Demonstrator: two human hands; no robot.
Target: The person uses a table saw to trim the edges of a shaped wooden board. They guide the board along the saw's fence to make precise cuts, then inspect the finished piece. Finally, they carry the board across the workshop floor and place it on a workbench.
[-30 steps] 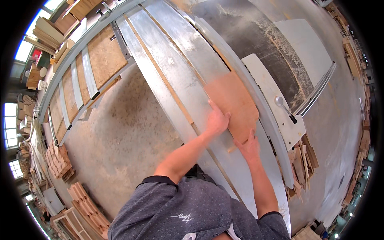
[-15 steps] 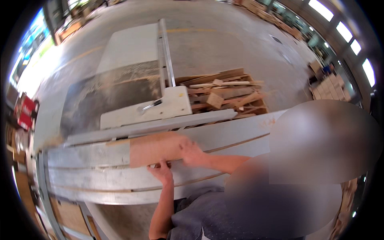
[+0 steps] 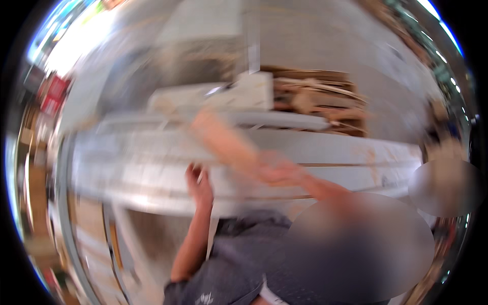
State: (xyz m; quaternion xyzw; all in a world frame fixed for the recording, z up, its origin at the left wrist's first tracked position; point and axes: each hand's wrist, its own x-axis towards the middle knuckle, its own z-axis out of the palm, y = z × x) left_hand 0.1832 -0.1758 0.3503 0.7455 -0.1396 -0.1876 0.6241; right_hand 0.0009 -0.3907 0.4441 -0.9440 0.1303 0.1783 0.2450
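at about ten o'clock, out toward the rim, stand red boxes [image 3: 53,96], smeared by motion; at eight o'clock is a side frame [image 3: 91,223] with brownish panels between pale bars; the long grey worktop [image 3: 315,147], with narrow slots running along it, stretches across the middle from the nine o'clock side to the three o'clock side; the left grip [image 3: 199,185], a bare hand, is raised in front of the worktop with its fingers bent, apart from the wooden board; a pale patch shows between the fingers, and i cannot tell whether they hold anything; at eleven o'clock a blurred lever [image 3: 216,90] sits on a white plate [image 3: 254,91]; the wooden board [image 3: 223,138] lies at one o'clock from the left grip, slanting with its far end toward eleven o'clock; blur hides whether it touches the worktop; the right grip [image 3: 277,172], at four o'clock from the board's middle, is closed on the board's near end; at one o'clock from the right grip is a crate [image 3: 358,124] of wood offcuts [image 3: 310,101].
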